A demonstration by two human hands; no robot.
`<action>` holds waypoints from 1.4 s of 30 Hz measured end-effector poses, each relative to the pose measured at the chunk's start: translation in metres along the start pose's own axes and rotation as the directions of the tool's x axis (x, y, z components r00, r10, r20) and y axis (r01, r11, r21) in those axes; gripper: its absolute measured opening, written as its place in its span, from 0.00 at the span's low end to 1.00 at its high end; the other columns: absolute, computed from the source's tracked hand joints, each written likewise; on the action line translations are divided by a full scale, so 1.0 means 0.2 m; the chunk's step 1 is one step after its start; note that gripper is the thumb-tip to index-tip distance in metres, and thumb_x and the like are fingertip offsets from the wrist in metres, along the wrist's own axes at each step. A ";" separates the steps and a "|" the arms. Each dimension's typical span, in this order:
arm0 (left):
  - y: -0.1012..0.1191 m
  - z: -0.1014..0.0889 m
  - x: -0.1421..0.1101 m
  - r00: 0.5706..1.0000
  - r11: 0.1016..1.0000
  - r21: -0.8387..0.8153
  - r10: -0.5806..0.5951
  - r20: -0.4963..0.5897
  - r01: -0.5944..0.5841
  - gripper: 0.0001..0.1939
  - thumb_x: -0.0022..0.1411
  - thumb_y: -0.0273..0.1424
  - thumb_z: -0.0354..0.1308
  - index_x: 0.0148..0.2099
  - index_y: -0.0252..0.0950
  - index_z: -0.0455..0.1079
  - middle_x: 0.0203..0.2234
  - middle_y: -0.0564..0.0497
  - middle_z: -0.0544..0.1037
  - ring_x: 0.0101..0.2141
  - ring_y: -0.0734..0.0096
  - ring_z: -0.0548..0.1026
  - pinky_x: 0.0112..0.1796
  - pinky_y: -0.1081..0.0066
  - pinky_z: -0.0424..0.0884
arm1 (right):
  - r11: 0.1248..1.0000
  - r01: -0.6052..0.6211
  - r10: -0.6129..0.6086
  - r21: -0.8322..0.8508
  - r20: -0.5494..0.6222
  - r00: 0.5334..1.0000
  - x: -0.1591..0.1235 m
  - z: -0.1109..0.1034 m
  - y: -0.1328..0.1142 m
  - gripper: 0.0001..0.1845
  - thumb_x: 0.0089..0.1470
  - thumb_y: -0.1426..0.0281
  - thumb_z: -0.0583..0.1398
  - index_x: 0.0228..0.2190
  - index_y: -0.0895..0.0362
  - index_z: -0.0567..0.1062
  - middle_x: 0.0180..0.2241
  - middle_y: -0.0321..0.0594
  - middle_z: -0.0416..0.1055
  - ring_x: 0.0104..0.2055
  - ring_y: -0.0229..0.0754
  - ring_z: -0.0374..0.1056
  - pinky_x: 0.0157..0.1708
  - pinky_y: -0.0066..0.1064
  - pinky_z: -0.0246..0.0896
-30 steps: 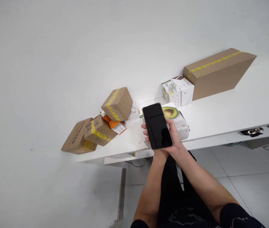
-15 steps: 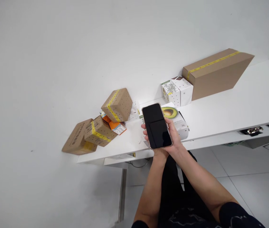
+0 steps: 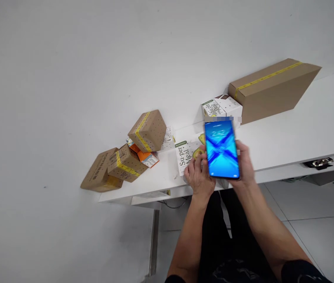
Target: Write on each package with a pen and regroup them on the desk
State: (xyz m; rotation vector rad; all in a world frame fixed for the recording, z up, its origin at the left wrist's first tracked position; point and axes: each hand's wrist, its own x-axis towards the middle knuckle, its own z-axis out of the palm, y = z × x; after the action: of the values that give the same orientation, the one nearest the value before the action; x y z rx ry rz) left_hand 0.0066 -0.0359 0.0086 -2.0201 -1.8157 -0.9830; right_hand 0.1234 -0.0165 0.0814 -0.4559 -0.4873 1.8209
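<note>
A smartphone [image 3: 222, 151] with its screen lit blue is tilted toward me, in the grip of my right hand [image 3: 246, 167], which wraps its right edge and back. My left hand [image 3: 200, 179] is beside the phone's lower left edge, fingers stretched forward over the front part of a white "Super Meal" box [image 3: 182, 159] with avocado pictures. Whether those fingertips press on the box or hover just above it I cannot tell. The phone covers much of the box's right side.
The white shelf-like table [image 3: 287, 137] runs along the wall. At left are brown cartons with yellow tape [image 3: 147, 131] and an orange box [image 3: 146, 156]. A second white box [image 3: 228, 105] and a long brown carton [image 3: 273, 90] stand at the back right.
The phone's dark screen has lit up blue. My right hand has moved it rightward, and my left hand has come out from under it to the white box.
</note>
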 end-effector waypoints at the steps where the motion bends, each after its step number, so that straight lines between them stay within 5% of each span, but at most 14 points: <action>1: 0.00 0.01 0.00 0.999 1.000 0.021 0.019 -0.039 -0.018 0.21 0.65 0.42 0.51 0.56 0.43 0.70 0.52 0.44 0.75 0.54 0.54 0.69 0.50 0.56 0.59 | 0.991 0.109 -0.115 -0.077 -0.080 0.990 -0.01 -0.05 -0.06 0.28 0.56 0.51 0.48 0.46 0.56 0.72 0.38 0.46 0.77 0.40 0.51 0.74 0.35 0.44 0.73; 3: -0.01 0.02 0.00 0.989 0.995 0.075 0.079 -0.126 -0.070 0.20 0.65 0.42 0.52 0.55 0.43 0.72 0.51 0.46 0.76 0.52 0.55 0.70 0.49 0.57 0.58 | 0.917 0.293 -0.359 -0.269 -0.242 0.901 -0.02 -0.17 -0.17 0.26 0.55 0.52 0.49 0.45 0.55 0.72 0.39 0.45 0.76 0.37 0.49 0.74 0.34 0.41 0.73; 5: -0.01 0.03 0.00 0.975 0.987 0.119 0.128 -0.183 -0.107 0.19 0.65 0.42 0.52 0.54 0.42 0.72 0.50 0.46 0.77 0.51 0.56 0.71 0.48 0.58 0.58 | 0.843 0.307 -0.478 -0.441 -0.354 0.804 -0.02 -0.32 -0.27 0.25 0.55 0.52 0.50 0.45 0.55 0.72 0.39 0.45 0.75 0.35 0.47 0.74 0.35 0.41 0.72; 8: 0.00 0.03 0.01 0.971 0.985 0.136 0.136 -0.198 -0.111 0.19 0.65 0.41 0.52 0.54 0.42 0.72 0.50 0.46 0.77 0.51 0.56 0.71 0.47 0.58 0.58 | 0.740 0.134 -0.537 -0.659 -0.460 0.707 -0.02 -0.55 -0.37 0.23 0.55 0.55 0.51 0.48 0.53 0.67 0.40 0.44 0.73 0.34 0.45 0.72 0.36 0.41 0.70; 10: 0.00 0.03 0.01 0.970 0.983 0.140 0.145 -0.196 -0.118 0.19 0.65 0.41 0.52 0.54 0.41 0.72 0.50 0.46 0.77 0.51 0.56 0.71 0.47 0.58 0.58 | 0.559 -0.108 -0.584 -0.822 -0.483 0.652 -0.01 -0.68 -0.40 0.25 0.55 0.56 0.52 0.51 0.53 0.66 0.42 0.46 0.72 0.37 0.48 0.71 0.40 0.43 0.67; 13: 0.00 -0.01 0.02 0.976 0.982 0.125 0.161 -0.145 -0.143 0.19 0.65 0.40 0.52 0.56 0.42 0.71 0.51 0.46 0.76 0.52 0.57 0.70 0.48 0.59 0.59 | 0.067 -0.416 -0.648 -0.907 -0.356 0.673 0.02 -0.81 -0.40 0.29 0.54 0.56 0.55 0.54 0.57 0.67 0.44 0.55 0.71 0.46 0.56 0.67 0.47 0.46 0.60; 16: -0.04 -0.09 0.02 0.989 0.987 0.082 0.143 -0.039 -0.139 0.21 0.64 0.40 0.53 0.57 0.43 0.69 0.54 0.46 0.73 0.54 0.55 0.68 0.51 0.57 0.60 | -0.322 -0.463 -0.639 -0.826 -0.171 0.750 0.06 -0.90 -0.37 0.30 0.55 0.58 0.54 0.55 0.61 0.67 0.47 0.61 0.68 0.48 0.60 0.64 0.44 0.45 0.57; 22: -0.24 -0.25 0.02 0.983 0.990 -0.084 -0.099 0.154 0.113 0.29 0.59 0.47 0.58 0.61 0.46 0.65 0.63 0.43 0.58 0.62 0.49 0.56 0.58 0.50 0.57 | -0.587 -0.427 -0.617 -0.688 0.039 0.786 0.09 -1.04 -0.35 0.25 0.53 0.61 0.55 0.48 0.63 0.73 0.44 0.62 0.68 0.44 0.60 0.62 0.39 0.43 0.55; 27: -0.38 -0.27 0.00 0.932 0.924 -0.282 -0.161 0.326 0.258 0.29 0.60 0.43 0.59 0.62 0.47 0.62 0.63 0.47 0.60 0.65 0.56 0.54 0.59 0.56 0.60 | -0.566 -0.387 -0.624 -0.727 0.072 0.778 0.07 -0.97 -0.33 0.23 0.55 0.59 0.55 0.44 0.63 0.75 0.50 0.64 0.65 0.53 0.65 0.57 0.44 0.50 0.56; 30: -0.38 -0.24 0.00 0.935 0.904 -0.325 -0.179 0.306 0.279 0.27 0.60 0.42 0.60 0.61 0.49 0.64 0.59 0.49 0.67 0.65 0.55 0.54 0.60 0.55 0.60 | -0.471 -0.222 -0.478 -0.854 0.036 0.878 0.02 -0.82 -0.23 0.22 0.57 0.66 0.51 0.47 0.65 0.74 0.46 0.62 0.69 0.49 0.60 0.64 0.45 0.48 0.59; 33: -0.37 -0.22 0.00 0.941 0.881 -0.361 -0.225 0.252 0.307 0.26 0.57 0.41 0.62 0.58 0.47 0.68 0.57 0.49 0.70 0.63 0.54 0.58 0.60 0.56 0.61 | -0.193 -0.026 -0.187 -0.981 0.011 0.982 -0.04 -0.64 -0.11 0.24 0.56 0.69 0.51 0.53 0.57 0.72 0.48 0.52 0.71 0.44 0.51 0.70 0.45 0.41 0.64; 36: -0.37 -0.25 0.02 0.923 0.839 -0.386 -0.350 0.159 0.384 0.26 0.55 0.42 0.63 0.55 0.43 0.71 0.58 0.44 0.68 0.62 0.52 0.61 0.57 0.57 0.65 | 0.040 0.096 -0.233 -0.995 0.084 0.969 -0.05 -0.46 -0.06 0.27 0.57 0.66 0.51 0.58 0.53 0.66 0.50 0.48 0.68 0.48 0.49 0.68 0.51 0.43 0.62; 39: -0.39 -0.31 0.07 0.856 0.749 -0.436 -0.505 0.114 0.500 0.26 0.54 0.46 0.64 0.52 0.40 0.73 0.61 0.41 0.62 0.59 0.49 0.64 0.48 0.59 0.74 | 0.217 0.237 -0.381 -0.947 0.142 0.914 0.02 -0.27 -0.09 0.26 0.58 0.60 0.54 0.56 0.50 0.68 0.52 0.47 0.63 0.45 0.47 0.66 0.52 0.45 0.63; 42: -0.41 -0.32 0.12 0.767 0.505 -0.612 -0.570 0.293 0.609 0.28 0.53 0.50 0.62 0.49 0.36 0.73 0.52 0.40 0.71 0.48 0.54 0.74 0.38 0.62 0.78 | 0.329 0.419 -0.456 -0.846 0.246 0.855 0.15 -0.12 -0.12 0.26 0.56 0.57 0.57 0.56 0.46 0.68 0.62 0.43 0.53 0.53 0.49 0.62 0.55 0.47 0.60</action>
State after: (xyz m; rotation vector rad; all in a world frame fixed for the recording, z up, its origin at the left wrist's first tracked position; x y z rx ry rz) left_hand -0.0924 -0.0408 0.0508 -1.7082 -2.5267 -2.0893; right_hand 0.1458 0.0202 0.0726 -0.9533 -1.4258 0.8665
